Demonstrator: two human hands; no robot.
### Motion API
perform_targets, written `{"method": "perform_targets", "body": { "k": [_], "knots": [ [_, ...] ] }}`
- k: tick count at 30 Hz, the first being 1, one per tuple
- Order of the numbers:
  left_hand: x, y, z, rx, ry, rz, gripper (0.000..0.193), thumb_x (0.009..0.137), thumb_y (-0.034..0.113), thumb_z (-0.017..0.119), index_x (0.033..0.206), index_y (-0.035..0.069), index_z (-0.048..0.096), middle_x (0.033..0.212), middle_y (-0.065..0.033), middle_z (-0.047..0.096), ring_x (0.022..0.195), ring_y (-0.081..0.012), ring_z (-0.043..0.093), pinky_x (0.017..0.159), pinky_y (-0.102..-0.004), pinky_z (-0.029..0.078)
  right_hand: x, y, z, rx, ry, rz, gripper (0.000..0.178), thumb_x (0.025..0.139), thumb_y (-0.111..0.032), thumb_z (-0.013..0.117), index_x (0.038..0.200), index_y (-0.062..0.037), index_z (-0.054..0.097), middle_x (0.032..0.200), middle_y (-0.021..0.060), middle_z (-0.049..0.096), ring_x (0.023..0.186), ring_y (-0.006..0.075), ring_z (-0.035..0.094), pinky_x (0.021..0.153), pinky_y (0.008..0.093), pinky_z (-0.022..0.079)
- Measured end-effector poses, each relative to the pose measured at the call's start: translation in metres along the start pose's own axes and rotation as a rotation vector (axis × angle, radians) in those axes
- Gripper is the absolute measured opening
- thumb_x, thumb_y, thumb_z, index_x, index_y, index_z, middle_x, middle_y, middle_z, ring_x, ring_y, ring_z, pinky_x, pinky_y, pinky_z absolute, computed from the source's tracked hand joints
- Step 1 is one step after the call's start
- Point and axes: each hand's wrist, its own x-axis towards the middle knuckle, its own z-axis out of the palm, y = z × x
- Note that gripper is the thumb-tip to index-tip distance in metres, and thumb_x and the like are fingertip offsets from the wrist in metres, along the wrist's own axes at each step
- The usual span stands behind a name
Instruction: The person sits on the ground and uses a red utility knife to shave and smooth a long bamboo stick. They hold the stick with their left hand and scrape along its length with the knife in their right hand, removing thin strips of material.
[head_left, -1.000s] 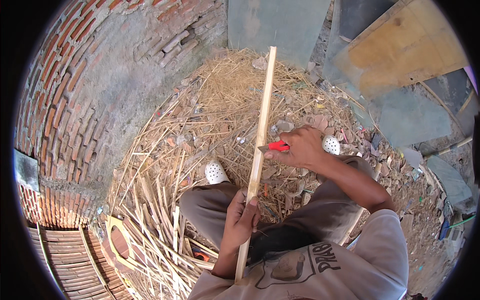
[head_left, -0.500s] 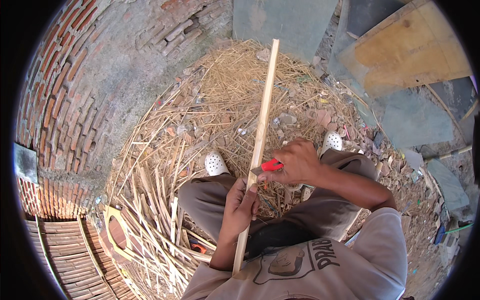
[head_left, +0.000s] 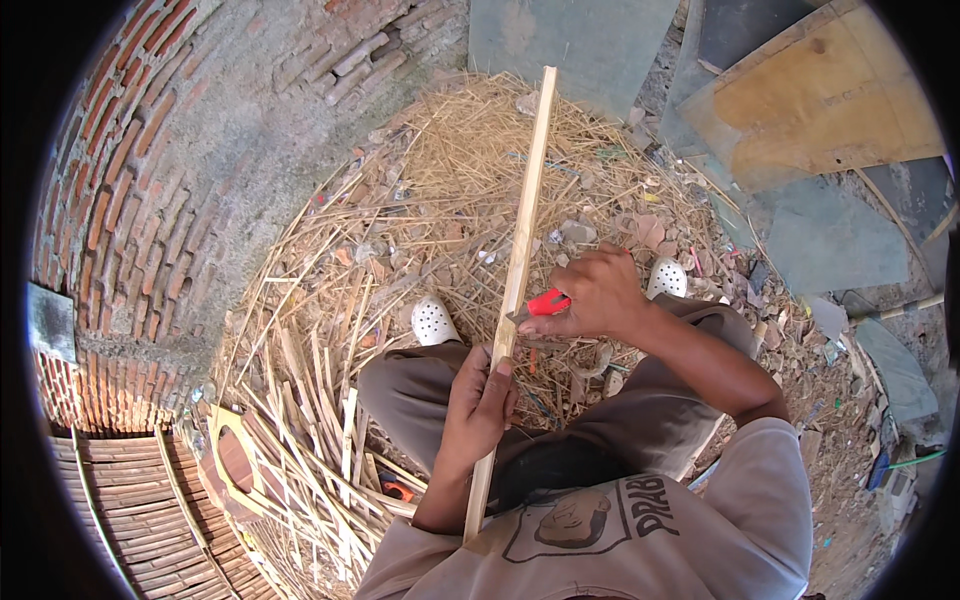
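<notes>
A long pale strip of wood or bamboo (head_left: 528, 220) slants away from me, its near end against my shirt. My left hand (head_left: 481, 398) is wrapped round its lower part, thumb lying along the top. In my right hand (head_left: 600, 292) is a red-handled knife (head_left: 548, 303), gripped in closed fingers. Its short dark blade touches the strip, just beyond my left hand. Part of the knife's handle is hidden by my fingers.
Split strips (head_left: 310, 450) lie piled at my left, with an orange-handled tool (head_left: 398, 490) among them. Straw and rubble (head_left: 450, 170) cover the ground ahead. A brick wall (head_left: 130, 200) rises on the left; flat sheets (head_left: 820, 100) lie at the far right.
My right hand and the knife have moved slightly away from me along the strip. The strip's far end sits a little higher in view. My left hand keeps its grip.
</notes>
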Motion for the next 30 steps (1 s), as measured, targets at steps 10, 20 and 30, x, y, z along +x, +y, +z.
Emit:
{"method": "perform_targets", "body": {
  "k": [10,20,30],
  "knots": [
    [-0.029,0.000,0.004,-0.090,-0.104,-0.117,0.019,0.104,0.017,0.042,0.115,0.003,0.047,0.059,0.0020,0.043,0.046,-0.0040,0.035,0.043,-0.0191,0.029,0.030,0.058,-0.022,-0.163,-0.156,0.553,0.072,0.076,-0.077,0.055,0.062,-0.0066,0.064,0.050,0.0120,0.057,0.053,0.0319,0.062,0.054,0.0438,0.048],
    [-0.019,0.001,-0.002,-0.096,-0.053,-0.073,0.019,0.103,0.019,0.043,0.110,0.001,0.048,0.059,0.0013,0.044,0.047,-0.0041,0.036,0.043,-0.0196,0.031,-0.009,-0.010,-0.014,0.119,-0.200,0.097,0.058,0.071,-0.068,0.068,0.057,-0.0122,0.062,0.049,0.0076,0.054,0.047,0.0285,0.057,0.051,0.0405,0.046],
    [-0.017,0.006,0.002,-0.032,-0.040,-0.001,0.025,0.103,0.020,0.043,0.117,0.001,0.051,0.062,0.0024,0.041,0.046,-0.0034,0.034,0.041,-0.0182,0.029,0.004,0.013,-0.008,-0.075,0.011,0.032,0.060,0.061,-0.070,0.073,0.054,-0.0121,0.058,0.050,0.0035,0.055,0.047,0.0228,0.057,0.054,0.0347,0.045]
  ]
}}
